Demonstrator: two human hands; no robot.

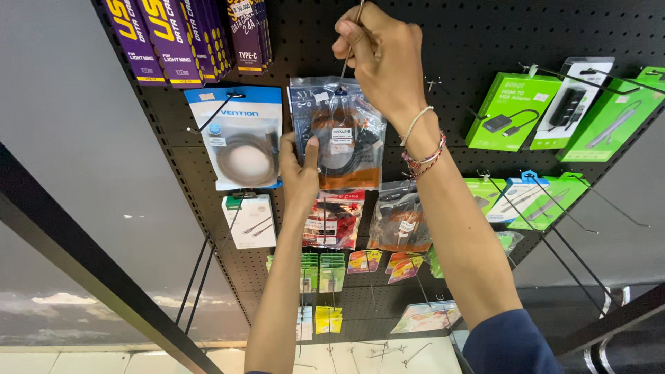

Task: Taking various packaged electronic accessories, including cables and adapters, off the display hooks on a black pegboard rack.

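Left hand (299,173): in the middle of the frame. Its thumb and fingers are pinched on the left edge of the clear bag.
Right hand (377,59): top middle of the frame. Its fingers are squeezed together on the thin metal hook (350,48).
Clear bag (337,135): a see-through bag with a dark cable inside. It hangs on the hook, just under the right hand, flat against the black peg board (443,41).
How to do it well: I think the right hand should keep the hook steady, and the left hand should slide the bag straight along it, so the small hole at the top does not rip.
Watch out: the blue and white pack (239,138) sits just to the left, so move gently and do not bump it.
Nearby: green boxes (512,111) hang at the upper right, well apart from both hands.
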